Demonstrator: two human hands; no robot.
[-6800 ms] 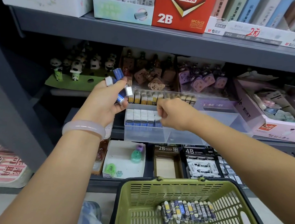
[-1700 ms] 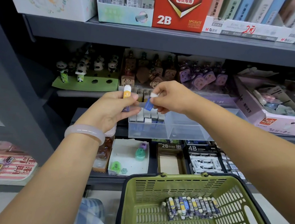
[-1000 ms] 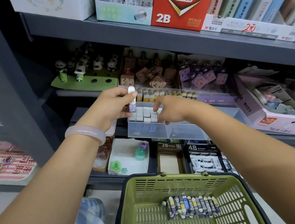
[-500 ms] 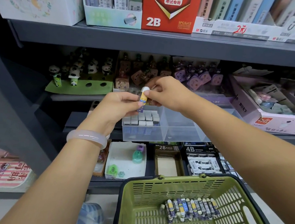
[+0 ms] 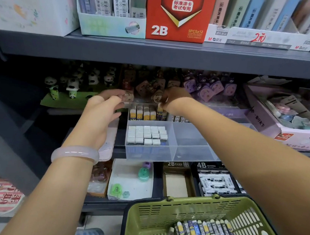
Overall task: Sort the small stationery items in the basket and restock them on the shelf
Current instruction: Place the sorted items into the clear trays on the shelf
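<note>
Lead-refill tubes, small and capped, lying in a row on the floor of the green basket at near right. More of the same standing upright in the clear divided tray on the middle shelf: white-capped ones packed into the near left compartment, yellow-labelled ones lined along the far row. Near right compartment of the tray bare.

Right hand reaching over the far row, fingers curled down and pinching one tube at its top, right beside the yellow ones. Left hand hovering just left of the tray, fingers loosely spread, holding nothing visible; pale bangle on that wrist.

Behind the tray, panda figures on a green stand, brown and purple novelty items further right. Red 2B carton on the upper shelf. On the lower shelf, under the tray, a white box holding a green item, an open 2B box and a 4B box.
</note>
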